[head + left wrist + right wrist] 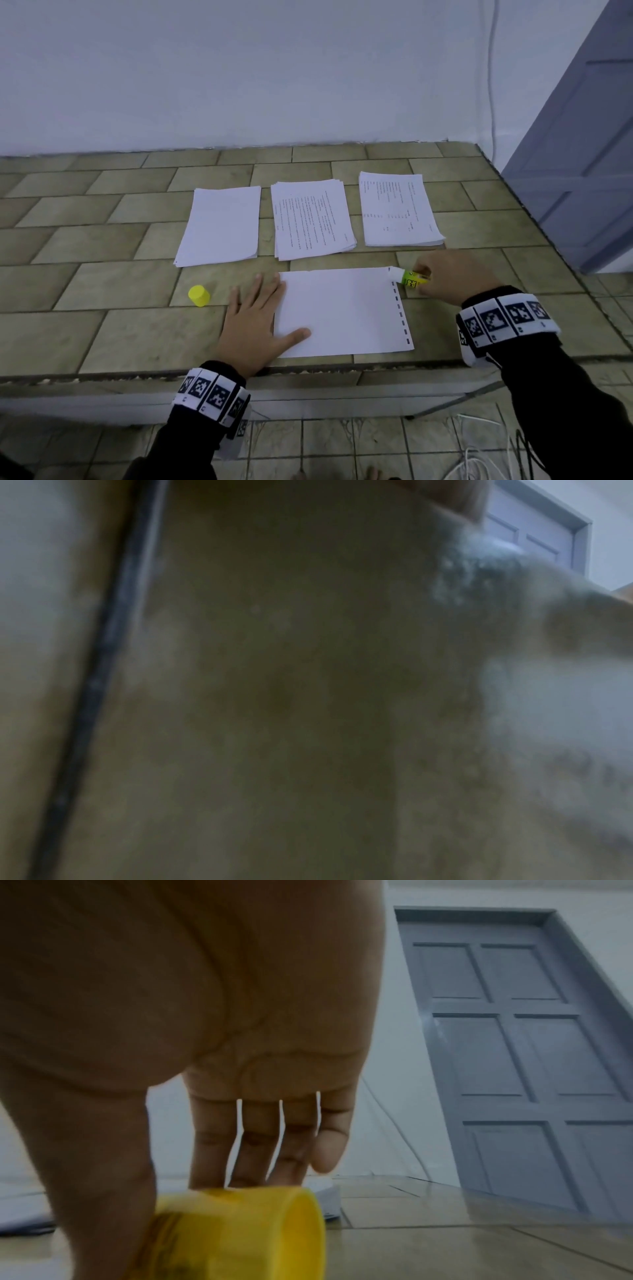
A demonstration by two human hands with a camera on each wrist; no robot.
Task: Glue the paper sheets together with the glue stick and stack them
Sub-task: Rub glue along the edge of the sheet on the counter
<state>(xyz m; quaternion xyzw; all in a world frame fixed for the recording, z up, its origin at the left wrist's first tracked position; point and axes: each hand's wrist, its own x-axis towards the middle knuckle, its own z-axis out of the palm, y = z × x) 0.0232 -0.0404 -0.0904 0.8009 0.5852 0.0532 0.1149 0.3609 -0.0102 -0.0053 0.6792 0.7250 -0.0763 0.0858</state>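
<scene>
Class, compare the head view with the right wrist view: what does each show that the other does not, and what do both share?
Only the head view shows the left hand lying flat on the left edge of the sheet, the yellow cap standing on the table, and three paper stacks behind.

Only the right wrist view shows the right hand's palm side and the full panelled door.

Both show the right hand gripping the glue stick, and the tiled tabletop.

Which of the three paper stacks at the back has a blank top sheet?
The leftmost stack, above the yellow cap. The middle stack and right stack both show printed text on top.
</scene>
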